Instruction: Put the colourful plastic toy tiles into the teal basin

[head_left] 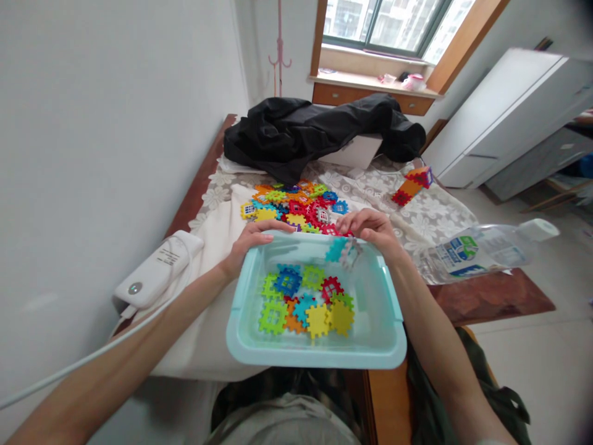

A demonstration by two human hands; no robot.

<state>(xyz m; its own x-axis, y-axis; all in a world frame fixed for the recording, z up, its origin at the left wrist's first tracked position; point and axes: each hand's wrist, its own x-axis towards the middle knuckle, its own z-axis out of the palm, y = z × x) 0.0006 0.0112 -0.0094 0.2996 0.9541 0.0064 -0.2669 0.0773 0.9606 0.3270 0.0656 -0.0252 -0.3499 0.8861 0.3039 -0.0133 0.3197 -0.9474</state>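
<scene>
A light blue plastic basin (319, 358) sits in front of me at the table's near edge. Inside lie several toothed plastic building pieces, among them a yellow one (317, 321), a dark blue one (288, 281) and a lime green one (273, 317). My left hand (252, 243) grips the far left rim, thumb on the inner side. Over the far right rim is my right hand (373, 232), its fingers loosely apart. Just below it, a turquoise piece (335, 250) and a blurred greyish piece (351, 254) are near the basin's inner wall.
Beyond the basin lies a heap of colourful pieces (296, 207). A white power bank (157, 272) with a cable is at left. To the right are a clear plastic bottle (491, 250) and a red-orange built shape (412, 185). Black cloth (319, 133) lies at the back.
</scene>
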